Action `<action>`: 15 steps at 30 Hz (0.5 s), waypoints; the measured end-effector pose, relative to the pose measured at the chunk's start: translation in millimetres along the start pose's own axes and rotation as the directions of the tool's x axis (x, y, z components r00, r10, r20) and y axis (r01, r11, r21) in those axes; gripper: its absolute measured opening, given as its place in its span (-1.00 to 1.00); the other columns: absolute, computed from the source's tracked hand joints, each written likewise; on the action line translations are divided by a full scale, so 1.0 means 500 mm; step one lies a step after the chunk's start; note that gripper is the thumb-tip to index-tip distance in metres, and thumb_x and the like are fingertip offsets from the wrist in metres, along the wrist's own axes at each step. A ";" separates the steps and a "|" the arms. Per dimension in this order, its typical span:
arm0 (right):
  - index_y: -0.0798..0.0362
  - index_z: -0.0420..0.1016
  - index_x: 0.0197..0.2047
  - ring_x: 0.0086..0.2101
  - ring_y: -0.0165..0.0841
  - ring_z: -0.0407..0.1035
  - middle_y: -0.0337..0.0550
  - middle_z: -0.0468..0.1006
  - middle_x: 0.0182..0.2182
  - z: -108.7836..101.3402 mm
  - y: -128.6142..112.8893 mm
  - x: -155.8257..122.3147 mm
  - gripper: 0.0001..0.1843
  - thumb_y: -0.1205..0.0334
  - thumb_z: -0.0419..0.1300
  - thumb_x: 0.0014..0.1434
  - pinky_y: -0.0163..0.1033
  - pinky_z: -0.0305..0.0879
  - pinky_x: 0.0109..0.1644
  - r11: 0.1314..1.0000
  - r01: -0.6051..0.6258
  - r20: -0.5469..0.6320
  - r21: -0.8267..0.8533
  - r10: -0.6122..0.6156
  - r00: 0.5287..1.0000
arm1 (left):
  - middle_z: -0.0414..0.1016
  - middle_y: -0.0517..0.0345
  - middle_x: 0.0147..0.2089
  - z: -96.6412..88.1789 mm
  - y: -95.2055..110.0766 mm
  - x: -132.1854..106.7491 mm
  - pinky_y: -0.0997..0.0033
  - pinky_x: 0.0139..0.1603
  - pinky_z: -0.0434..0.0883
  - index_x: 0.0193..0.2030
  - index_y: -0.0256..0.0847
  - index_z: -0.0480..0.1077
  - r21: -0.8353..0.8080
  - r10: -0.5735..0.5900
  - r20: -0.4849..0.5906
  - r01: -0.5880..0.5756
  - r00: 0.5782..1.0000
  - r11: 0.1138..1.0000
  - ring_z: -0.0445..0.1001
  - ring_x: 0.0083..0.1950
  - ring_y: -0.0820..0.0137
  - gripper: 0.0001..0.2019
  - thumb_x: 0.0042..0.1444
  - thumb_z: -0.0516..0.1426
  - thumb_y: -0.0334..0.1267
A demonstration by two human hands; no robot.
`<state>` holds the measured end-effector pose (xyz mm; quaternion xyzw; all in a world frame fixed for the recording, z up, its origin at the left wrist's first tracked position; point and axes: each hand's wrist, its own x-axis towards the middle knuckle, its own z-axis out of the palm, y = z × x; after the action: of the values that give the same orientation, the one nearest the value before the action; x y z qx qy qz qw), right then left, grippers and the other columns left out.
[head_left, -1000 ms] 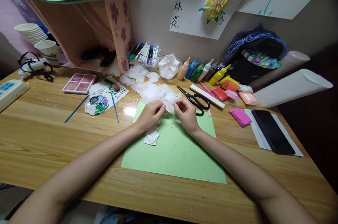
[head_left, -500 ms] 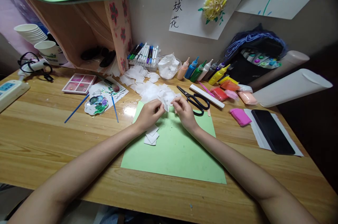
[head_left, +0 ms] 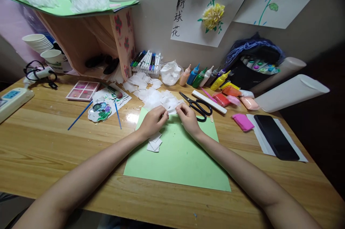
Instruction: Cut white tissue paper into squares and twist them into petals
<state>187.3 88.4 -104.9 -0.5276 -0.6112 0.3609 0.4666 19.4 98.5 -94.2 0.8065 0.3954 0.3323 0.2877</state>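
My left hand (head_left: pixel 153 121) and my right hand (head_left: pixel 188 118) are close together over the far edge of a green paper sheet (head_left: pixel 179 157). Both pinch the same small white tissue piece (head_left: pixel 171 108), fingers closed on it. Behind them lies a loose heap of white tissue squares (head_left: pixel 151 94). A few more cut squares (head_left: pixel 154 143) lie stacked on the green sheet under my left wrist. Black-handled scissors (head_left: pixel 198 106) rest just right of my right hand.
Paint bottles (head_left: pixel 205 76), a marker rack (head_left: pixel 145 62), a glass bowl of tissue (head_left: pixel 170 72), a palette (head_left: pixel 99 110), brushes, clay packs (head_left: pixel 243 121), a black phone (head_left: pixel 275 136), white rolls (head_left: pixel 292 93), a power strip (head_left: pixel 13 99) and paper cups (head_left: pixel 40 44) ring the wooden desk (head_left: pixel 40 142).
The view has tilted up slightly, so everything sits lower in the picture. My hands stay together on the tissue piece, with the fingers shifting a little.
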 end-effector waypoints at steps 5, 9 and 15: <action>0.02 0.17 -0.51 -0.50 -0.41 0.08 -0.30 0.15 -0.56 -0.001 0.006 0.005 -0.66 0.01 0.05 0.19 -0.30 0.05 -0.40 0.998 -0.006 -0.048 0.055 0.008 0.999 | 0.31 0.18 -0.45 0.000 -0.001 0.000 0.41 -0.32 0.22 -0.47 -0.21 0.26 0.006 -0.044 -0.050 0.044 0.998 0.999 0.28 -0.39 0.43 -0.71 0.26 -0.10 -0.25; 0.01 0.14 -0.51 -0.53 -0.43 0.04 -0.32 0.13 -0.59 -0.005 0.013 0.011 -0.64 -0.02 0.05 0.18 -0.31 0.03 -0.45 0.994 -0.040 -0.136 0.103 0.054 0.989 | 0.27 0.21 -0.49 0.001 -0.005 0.000 0.43 -0.37 0.19 -0.51 -0.22 0.25 -0.005 -0.078 -0.143 0.078 0.987 0.997 0.25 -0.43 0.45 -0.71 0.24 -0.07 -0.26; 0.01 0.22 -0.40 -0.49 -0.41 0.14 -0.28 0.25 -0.51 -0.007 0.018 0.014 -0.67 -0.07 0.02 0.20 -0.31 0.10 -0.41 0.999 -0.027 -0.093 0.046 0.031 0.995 | 0.32 0.22 -0.50 -0.005 -0.007 0.002 0.44 -0.36 0.20 -0.53 -0.23 0.29 -0.083 -0.156 -0.216 0.141 0.964 0.987 0.27 -0.44 0.45 -0.68 0.24 -0.06 -0.26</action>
<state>193.4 96.9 -110.7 -0.5423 -0.5727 0.3560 0.5012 16.4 101.8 -94.8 0.7223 0.4730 0.4110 0.2927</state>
